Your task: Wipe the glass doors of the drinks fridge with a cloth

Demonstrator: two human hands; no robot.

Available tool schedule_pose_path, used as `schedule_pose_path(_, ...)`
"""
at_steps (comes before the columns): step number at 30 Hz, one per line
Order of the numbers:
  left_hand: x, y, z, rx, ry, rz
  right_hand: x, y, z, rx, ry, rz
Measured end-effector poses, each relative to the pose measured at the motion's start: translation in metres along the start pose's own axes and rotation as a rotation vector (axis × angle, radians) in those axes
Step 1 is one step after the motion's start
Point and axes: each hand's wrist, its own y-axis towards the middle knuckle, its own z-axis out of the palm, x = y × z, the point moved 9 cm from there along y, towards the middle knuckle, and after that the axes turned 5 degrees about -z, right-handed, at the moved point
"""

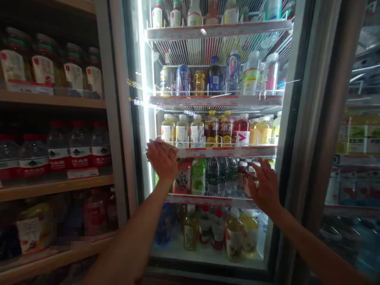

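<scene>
My left hand (162, 158) is raised in front of the lit drinks cooler, at the left end of the middle shelf. A thin, pale edge of what looks like a cloth (170, 145) shows beside its fingers; most of it is hidden by the hand. My right hand (265, 189) is lifted at the cooler's right side, fingers apart and holding nothing. Behind it are small dark bottles (242, 171) with white caps. Reflections lie across the cooler's glass door (213, 106), which appears to stand between my hands and the bottles. Whether the right fingers touch the glass, I cannot tell.
Inside the cooler, several wire shelves (219, 31) carry bottles and cans. Wooden shelves (53, 99) on the left hold more bottles, among them red-capped water bottles (79, 144). A metal door frame (319, 130) runs down the right, with another drinks display (359, 136) beyond it.
</scene>
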Motion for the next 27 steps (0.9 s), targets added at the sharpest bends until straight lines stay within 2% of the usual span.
schedule_pose_path(3,-0.078,-0.043,0.024,0.184,-0.052,0.470,0.028,0.002,0.013,0.045,0.051,-0.072)
schedule_pose_path(4,-0.095,-0.057,0.029,0.225,-0.061,0.595,0.035,0.002,0.017,0.066,0.062,-0.093)
schedule_pose_path(5,-0.103,-0.065,0.030,0.250,-0.064,0.675,0.039,0.001,0.020,0.082,0.066,-0.104)
schedule_pose_path(6,-0.101,-0.064,0.030,0.251,-0.060,0.698,0.039,0.000,0.020,0.094,0.062,-0.105)
schedule_pose_path(7,-0.091,-0.055,0.026,0.222,-0.049,0.655,0.034,-0.001,0.019,0.101,0.053,-0.099)
schedule_pose_path(8,-0.072,-0.040,0.020,0.167,-0.031,0.546,0.027,-0.002,0.016,0.103,0.038,-0.087)
schedule_pose_path(10,-0.027,-0.009,0.005,0.025,0.015,0.240,0.011,-0.005,0.007,0.089,0.003,-0.067)
schedule_pose_path(11,-0.011,-0.001,0.000,-0.031,0.034,0.114,0.007,-0.005,0.003,0.080,-0.011,-0.066)
schedule_pose_path(12,-0.007,0.000,-0.002,-0.054,0.042,0.065,0.006,-0.005,0.002,0.075,-0.017,-0.073)
schedule_pose_path(13,-0.017,-0.006,0.001,-0.036,0.038,0.114,0.010,-0.003,0.002,0.073,-0.014,-0.086)
schedule_pose_path(14,-0.039,-0.018,0.007,0.017,0.023,0.251,0.017,-0.002,0.004,0.075,-0.002,-0.101)
schedule_pose_path(16,-0.088,-0.059,0.020,0.154,-0.017,0.620,0.035,0.001,0.011,0.088,0.031,-0.129)
schedule_pose_path(17,-0.104,-0.081,0.024,0.208,-0.032,0.775,0.043,0.001,0.015,0.098,0.041,-0.139)
schedule_pose_path(18,-0.110,-0.097,0.024,0.242,-0.038,0.873,0.046,0.001,0.018,0.107,0.045,-0.141)
schedule_pose_path(19,-0.106,-0.104,0.023,0.257,-0.033,0.912,0.046,0.000,0.019,0.115,0.042,-0.139)
schedule_pose_path(20,-0.093,-0.103,0.021,0.251,-0.017,0.890,0.042,-0.002,0.020,0.125,0.035,-0.137)
schedule_pose_path(21,-0.073,-0.093,0.016,0.225,0.009,0.807,0.035,-0.004,0.018,0.131,0.026,-0.135)
schedule_pose_path(22,-0.048,-0.078,0.010,0.175,0.040,0.667,0.027,-0.007,0.015,0.131,0.014,-0.132)
schedule_pose_path(24,0.008,-0.048,-0.007,0.018,0.093,0.285,0.013,-0.011,0.007,0.109,-0.012,-0.127)
schedule_pose_path(25,0.027,-0.042,-0.015,-0.054,0.105,0.121,0.011,-0.012,0.005,0.097,-0.020,-0.126)
schedule_pose_path(26,0.034,-0.042,-0.018,-0.092,0.106,0.028,0.012,-0.012,0.004,0.089,-0.020,-0.125)
schedule_pose_path(27,0.027,-0.047,-0.015,-0.089,0.096,0.030,0.018,-0.012,0.005,0.088,-0.011,-0.128)
